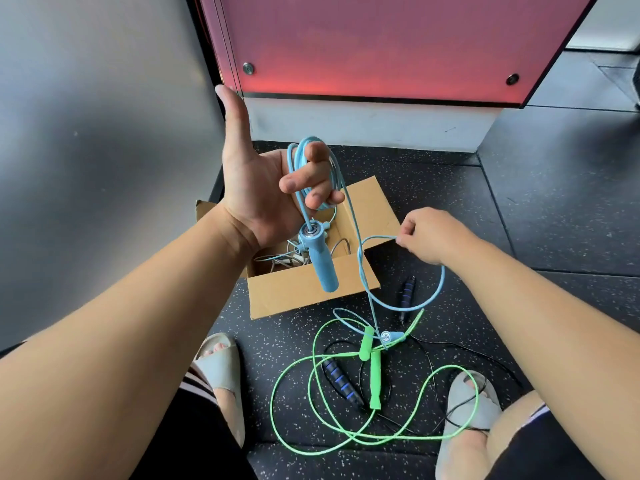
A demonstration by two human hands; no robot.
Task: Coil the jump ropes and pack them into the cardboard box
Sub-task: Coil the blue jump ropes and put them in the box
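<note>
My left hand (263,188) is raised above the open cardboard box (311,289), thumb up, with several loops of the light blue jump rope (362,268) wound around its fingers. One blue handle (320,263) hangs below that palm. My right hand (429,235) pinches the loose blue cord to the right of the box. The other blue handle (391,337) lies on the floor. A green jump rope (375,379) and a black rope with blue-ringed handles (341,379) lie tangled on the floor between my feet. A pale coiled rope (287,256) rests inside the box.
The dark speckled floor (554,220) spreads to the right. A grey wall (86,133) stands on the left and a red panel (381,46) on a white base rises behind the box. My sandalled feet (221,368) flank the ropes.
</note>
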